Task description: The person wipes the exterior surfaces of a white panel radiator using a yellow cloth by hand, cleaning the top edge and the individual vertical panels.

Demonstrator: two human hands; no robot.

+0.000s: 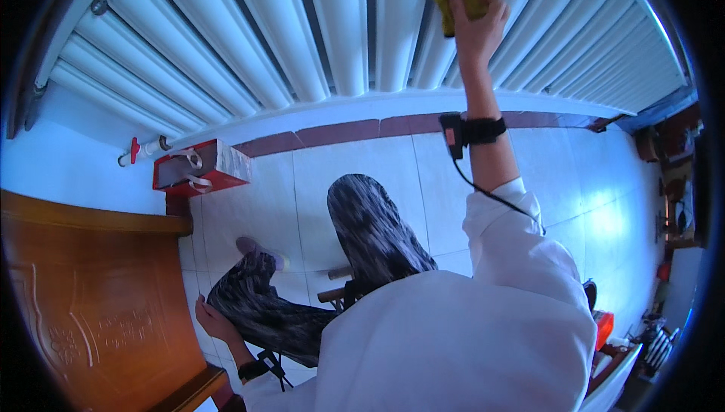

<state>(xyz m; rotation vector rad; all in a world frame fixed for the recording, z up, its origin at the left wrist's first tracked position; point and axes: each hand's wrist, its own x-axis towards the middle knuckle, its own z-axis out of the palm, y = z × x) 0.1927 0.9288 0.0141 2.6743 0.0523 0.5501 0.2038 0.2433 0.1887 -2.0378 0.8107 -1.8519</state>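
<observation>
At the top right of the head view, my right hand [481, 27] grips a yellow-green cloth [461, 1] and presses it against the white tubes of a radiator [345, 27]. Its wrist wears a black strap with a small device and a cable. My left hand [215, 321] hangs low at the left, beside my knee in dark patterned trousers [272, 304], near a carved wooden panel [113, 310]. Nothing shows in it; its fingers are slightly curled and partly apart. A black strap is on this wrist too.
A red gift bag [195, 171] with ribbon handles stands on the tiled floor [362, 157] below the radiator's left end, next to a pipe valve with a red handle [135, 150]. Part of a wooden stool [331, 296] shows beneath me. Assorted household items line the far right.
</observation>
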